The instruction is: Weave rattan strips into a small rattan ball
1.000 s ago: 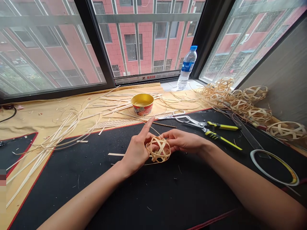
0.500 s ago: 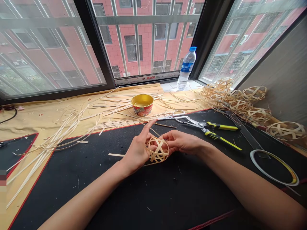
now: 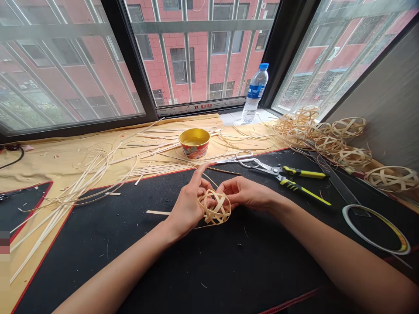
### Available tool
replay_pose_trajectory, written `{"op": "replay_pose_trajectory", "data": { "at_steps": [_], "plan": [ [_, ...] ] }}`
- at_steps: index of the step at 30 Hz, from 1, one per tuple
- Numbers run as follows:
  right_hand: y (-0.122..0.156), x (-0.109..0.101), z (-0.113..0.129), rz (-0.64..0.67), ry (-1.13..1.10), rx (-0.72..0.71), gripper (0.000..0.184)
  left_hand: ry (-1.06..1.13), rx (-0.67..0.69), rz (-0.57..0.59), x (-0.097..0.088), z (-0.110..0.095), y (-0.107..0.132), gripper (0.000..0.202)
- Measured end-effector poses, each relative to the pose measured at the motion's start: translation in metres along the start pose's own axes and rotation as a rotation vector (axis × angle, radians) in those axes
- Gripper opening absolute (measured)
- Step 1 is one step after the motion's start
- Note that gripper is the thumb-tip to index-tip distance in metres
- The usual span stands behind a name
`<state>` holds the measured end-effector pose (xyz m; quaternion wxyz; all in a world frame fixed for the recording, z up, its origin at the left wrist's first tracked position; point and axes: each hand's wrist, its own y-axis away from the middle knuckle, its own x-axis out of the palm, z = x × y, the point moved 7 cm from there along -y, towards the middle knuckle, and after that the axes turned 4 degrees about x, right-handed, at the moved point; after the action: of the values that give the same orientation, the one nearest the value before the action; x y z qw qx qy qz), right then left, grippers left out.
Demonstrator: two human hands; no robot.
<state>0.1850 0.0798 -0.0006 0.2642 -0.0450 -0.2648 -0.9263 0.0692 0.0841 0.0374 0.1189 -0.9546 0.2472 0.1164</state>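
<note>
A small woven ball of pale bamboo strips (image 3: 215, 207) sits between both hands just above the black mat (image 3: 209, 266). My left hand (image 3: 188, 205) grips its left side, the forefinger stretched up and forward. My right hand (image 3: 248, 192) pinches its right side with curled fingers. A thin loose strip runs from the ball up past my left forefinger.
Behind the hands lie scissors (image 3: 240, 158) and yellow-handled cutters (image 3: 294, 179). A gold bowl (image 3: 194, 142) stands among loose bamboo strips (image 3: 91, 174) on the yellow cloth. Finished woven balls (image 3: 327, 139) line the right wall. A tape ring (image 3: 376, 229) lies at right, a water bottle (image 3: 255, 92) by the window.
The ball has turned a little between my hands. My left forefinger has bent lower, toward the ball. Both hands stay in the same place.
</note>
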Motion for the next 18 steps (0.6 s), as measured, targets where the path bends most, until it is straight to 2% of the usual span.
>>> {"op": "replay_pose_trajectory", "data": {
  "at_steps": [8,13,15,18],
  "plan": [
    [-0.001,0.002,0.003,-0.045,0.069,-0.075,0.041,-0.101,0.070,0.025,-0.001,-0.003,-0.002,0.081],
    [0.000,0.003,0.010,-0.069,0.073,-0.188,0.040,-0.488,0.113,0.073,-0.006,-0.016,-0.003,0.063],
    [0.000,0.002,0.014,-0.092,0.077,-0.253,0.039,-0.636,0.139,0.063,-0.008,-0.023,-0.001,0.064],
    [0.001,0.003,0.016,-0.105,0.076,-0.304,0.040,-0.725,0.159,0.059,-0.008,-0.030,0.002,0.067]
  ]
}}
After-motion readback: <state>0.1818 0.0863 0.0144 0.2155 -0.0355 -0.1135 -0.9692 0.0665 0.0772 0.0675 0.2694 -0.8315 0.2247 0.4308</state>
